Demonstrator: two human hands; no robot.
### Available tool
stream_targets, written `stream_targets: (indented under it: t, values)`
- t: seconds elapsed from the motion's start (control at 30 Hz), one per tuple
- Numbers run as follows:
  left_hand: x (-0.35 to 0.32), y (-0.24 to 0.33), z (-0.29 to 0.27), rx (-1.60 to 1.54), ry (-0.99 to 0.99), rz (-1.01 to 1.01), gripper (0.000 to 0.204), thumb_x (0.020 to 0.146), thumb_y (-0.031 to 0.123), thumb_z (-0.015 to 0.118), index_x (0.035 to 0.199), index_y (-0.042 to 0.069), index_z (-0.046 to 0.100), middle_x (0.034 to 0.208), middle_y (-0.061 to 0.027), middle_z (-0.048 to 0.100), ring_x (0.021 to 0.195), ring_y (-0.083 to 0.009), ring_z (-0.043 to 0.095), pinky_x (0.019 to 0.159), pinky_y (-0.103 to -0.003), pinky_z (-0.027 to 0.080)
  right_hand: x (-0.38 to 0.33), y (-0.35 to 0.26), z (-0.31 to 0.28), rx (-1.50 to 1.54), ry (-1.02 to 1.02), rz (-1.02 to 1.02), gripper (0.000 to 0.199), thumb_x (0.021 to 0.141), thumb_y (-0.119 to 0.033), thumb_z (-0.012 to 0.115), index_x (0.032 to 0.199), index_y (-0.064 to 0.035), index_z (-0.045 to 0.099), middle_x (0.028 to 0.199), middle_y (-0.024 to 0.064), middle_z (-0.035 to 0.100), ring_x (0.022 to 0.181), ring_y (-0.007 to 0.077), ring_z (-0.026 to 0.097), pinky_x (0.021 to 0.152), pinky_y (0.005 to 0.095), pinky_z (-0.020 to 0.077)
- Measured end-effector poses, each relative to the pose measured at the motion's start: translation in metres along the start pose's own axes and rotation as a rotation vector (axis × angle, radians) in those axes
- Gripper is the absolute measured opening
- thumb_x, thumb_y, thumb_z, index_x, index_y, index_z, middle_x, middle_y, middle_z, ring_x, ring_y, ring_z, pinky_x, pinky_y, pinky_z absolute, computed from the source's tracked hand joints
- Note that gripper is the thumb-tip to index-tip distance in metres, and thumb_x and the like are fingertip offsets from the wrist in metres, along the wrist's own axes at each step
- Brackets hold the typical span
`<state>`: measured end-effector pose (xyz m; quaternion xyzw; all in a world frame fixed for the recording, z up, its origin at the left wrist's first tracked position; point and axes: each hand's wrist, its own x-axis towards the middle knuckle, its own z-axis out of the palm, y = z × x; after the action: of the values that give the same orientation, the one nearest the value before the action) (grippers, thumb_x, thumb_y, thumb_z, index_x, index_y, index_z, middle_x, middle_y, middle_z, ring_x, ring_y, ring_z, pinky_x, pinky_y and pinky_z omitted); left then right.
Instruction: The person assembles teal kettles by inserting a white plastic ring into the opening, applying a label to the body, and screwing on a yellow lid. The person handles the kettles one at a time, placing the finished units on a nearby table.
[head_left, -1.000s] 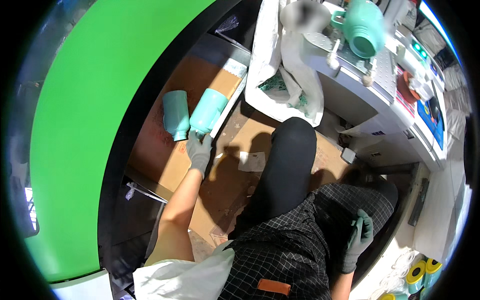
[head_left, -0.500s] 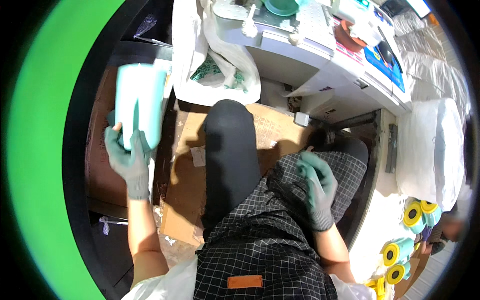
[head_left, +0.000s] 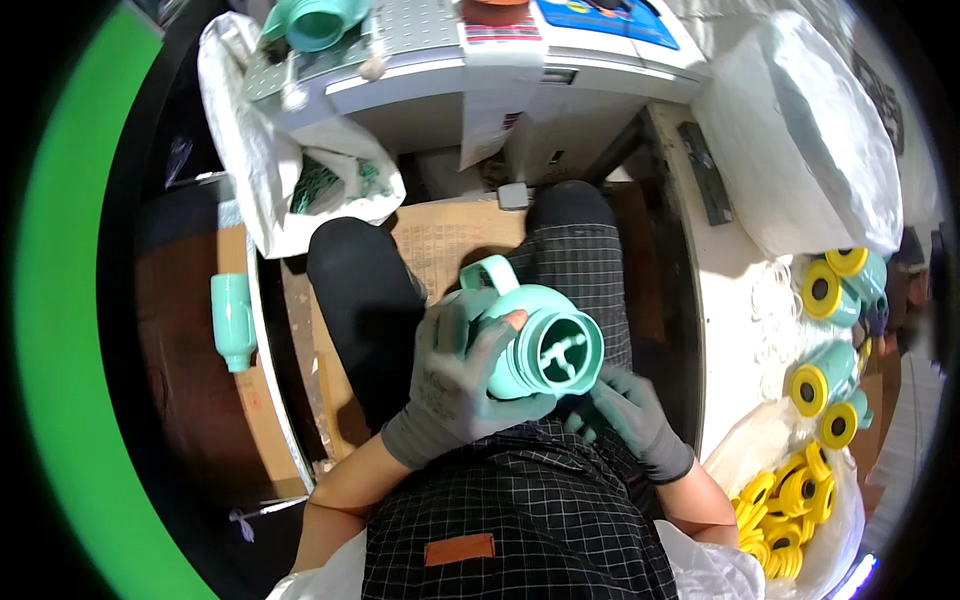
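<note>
Hands are working low over the lap: the left hand point(head_left: 455, 385) is wrapping its grip around a mint-green jug point(head_left: 530, 340), open mouth tilted up toward the camera, handle pointing away. The right hand point(head_left: 630, 410) is touching the rim from below, fingers curled, holding nothing that shows. Best to be keeping the jug braced steady. 1 more jug point(head_left: 232, 320) is lying left; yellow caps point(head_left: 790, 495) are sitting right.

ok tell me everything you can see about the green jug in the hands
The jug is mint green and looks like smooth plastic, with a loop handle at its far end. It lies tilted over the lap, open end toward the camera, showing a small fitting inside. The gloved left hand wraps its side; the gloved right hand touches underneath.
</note>
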<state>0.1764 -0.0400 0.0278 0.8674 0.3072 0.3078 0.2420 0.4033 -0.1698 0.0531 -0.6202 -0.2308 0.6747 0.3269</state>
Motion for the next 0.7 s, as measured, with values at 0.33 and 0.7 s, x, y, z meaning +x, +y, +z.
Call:
stream_targets:
  t: [0.33, 0.7]
  values:
    - [0.052, 0.033, 0.016, 0.201, -0.301, 0.175, 0.093, 0.075, 0.055, 0.083, 0.146, 0.005, 0.048, 0.13, -0.0133, 0.057, 0.125, -0.0311, 0.053, 0.105, -0.051, 0.042, -0.005, -0.058, -0.019, -1.266, 0.283, -0.991, 0.041, 0.073, -0.013, 0.079, 0.113, -0.0076, 0.069, 0.108, 0.0127, 0.067, 0.091, 0.0334, 0.069, 0.076, 0.0416, 0.0557]
    - [0.054, 0.046, 0.055, 0.204, -0.422, 0.221, 0.074, 0.085, 0.031, 0.074, 0.148, 0.002, 0.05, 0.117, -0.0159, 0.067, 0.118, -0.0312, 0.062, 0.115, -0.049, 0.042, 0.019, -0.044, -0.035, -1.672, -0.061, -0.549, 0.039, 0.075, -0.018, 0.078, 0.108, -0.0026, 0.064, 0.093, 0.0168, 0.067, 0.081, 0.0352, 0.065, 0.071, 0.047, 0.0496]
